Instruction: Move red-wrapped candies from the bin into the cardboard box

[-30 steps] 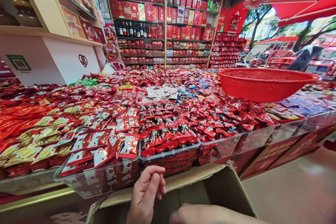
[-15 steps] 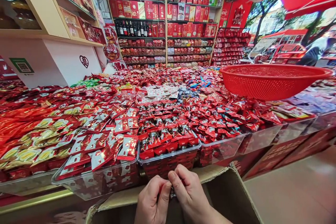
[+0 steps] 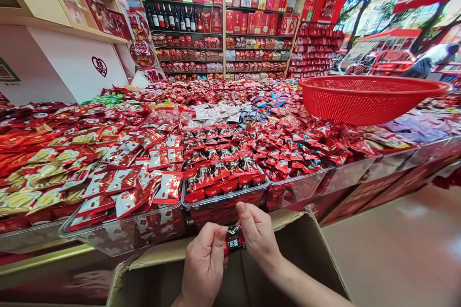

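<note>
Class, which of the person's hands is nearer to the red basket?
Right. In the picture, the right hand is below and to the left of the red basket; the left hand is farther left and slightly lower.

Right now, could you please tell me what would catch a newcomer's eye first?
The large red basket sitting on the wrapped packets at right would probably stand out first. Then, at bottom center, the left hand and right hand hold a small packet over an open cardboard box.
</note>
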Demonstrator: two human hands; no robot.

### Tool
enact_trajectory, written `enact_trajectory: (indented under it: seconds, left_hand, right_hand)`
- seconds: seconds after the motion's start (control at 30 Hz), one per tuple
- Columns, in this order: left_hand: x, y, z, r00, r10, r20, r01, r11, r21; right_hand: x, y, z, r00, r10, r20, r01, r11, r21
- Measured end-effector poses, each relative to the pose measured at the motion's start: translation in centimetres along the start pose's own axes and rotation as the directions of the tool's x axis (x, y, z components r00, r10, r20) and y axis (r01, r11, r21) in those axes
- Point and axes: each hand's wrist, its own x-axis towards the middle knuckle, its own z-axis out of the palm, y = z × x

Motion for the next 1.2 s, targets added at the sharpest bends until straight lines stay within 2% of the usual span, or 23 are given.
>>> enact_trajectory:
  seconds: [0.2,0.37,0.6,0.77,0.87,0.93,1.0,1.07,1.13,1.2]
  left_hand:
    - [-0.3,0.4,0.2,0.994,-0.105,-0.008,0.104,0.989,-0.107]
    - [-0.3,0.5,0.5,0.978,-0.205,0.019,0.204,0.953,-0.225]
    - [-0.2,0.7,0.4,0.975,-0.219,-0.03,0.2,0.932,-0.303]
    - [-0.1,1.6,0.4,0.959,-0.284,-0.003,0.264,0.895,-0.359]
    - [0.2,1.7,0.0,0.952,-0.306,0.029,0.294,0.879,-0.376]
    - [0.6,1.5,-0.4,0.947,-0.315,0.059,0.313,0.87,-0.381]
    - [0.9,1.3,-0.8,0.935,-0.34,0.104,0.352,0.847,-0.397]
    - [1.1,1.1,-1.1,0.92,-0.362,0.153,0.392,0.82,-0.417]
    - [1.1,0.9,-1.2,0.909,-0.369,0.194,0.417,0.805,-0.423]
    - [1.0,0.7,-1.1,0.905,-0.361,0.225,0.424,0.803,-0.419]
  right_hand:
    - [-0.2,-0.1,0.1,0.999,0.05,0.005,-0.051,0.996,0.079]
    - [-0.2,-0.3,0.1,0.99,0.138,0.029,-0.141,0.975,0.175]
    - [-0.3,-0.1,-0.7,0.983,0.106,0.148,-0.134,0.972,0.192]
    - [-1.2,0.2,-0.4,0.969,0.154,0.195,-0.206,0.937,0.283]
    - [-1.1,-0.5,-1.3,0.968,0.093,0.232,-0.146,0.964,0.223]
    - [-1.0,-1.5,-2.5,0.959,-0.049,0.279,0.015,0.992,0.121]
    - [-1.0,-2.5,-3.7,0.91,-0.169,0.379,0.165,0.985,0.042]
    - [-1.1,-3.1,-4.5,0.881,-0.137,0.453,0.149,0.989,0.009]
    - [-1.3,-2.8,-4.7,0.892,-0.009,0.451,0.023,0.999,-0.026]
    - [-1.5,-2.1,-4.5,0.913,0.047,0.405,-0.014,0.996,-0.086]
